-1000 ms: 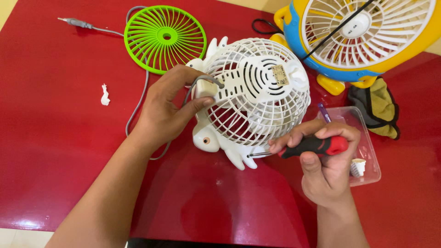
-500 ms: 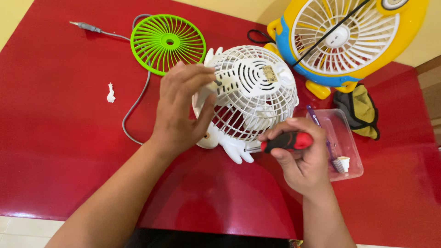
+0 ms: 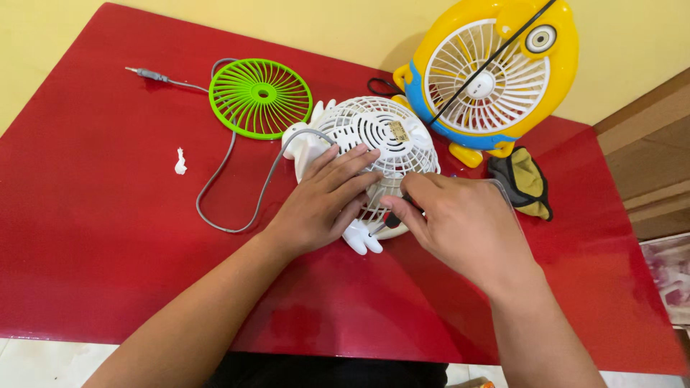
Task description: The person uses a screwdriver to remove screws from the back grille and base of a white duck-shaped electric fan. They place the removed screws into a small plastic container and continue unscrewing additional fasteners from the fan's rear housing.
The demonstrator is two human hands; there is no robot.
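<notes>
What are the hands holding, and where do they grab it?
The left hand presses the cage of the small white plastic fan. The right hand covers a dark-handled screwdriver, gripping its handle.

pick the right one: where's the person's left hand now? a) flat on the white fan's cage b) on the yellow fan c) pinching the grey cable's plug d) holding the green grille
a: the left hand lies with fingers spread across the white fan, while the green grille lies apart on the red table, and the yellow fan stands untouched behind.
</notes>
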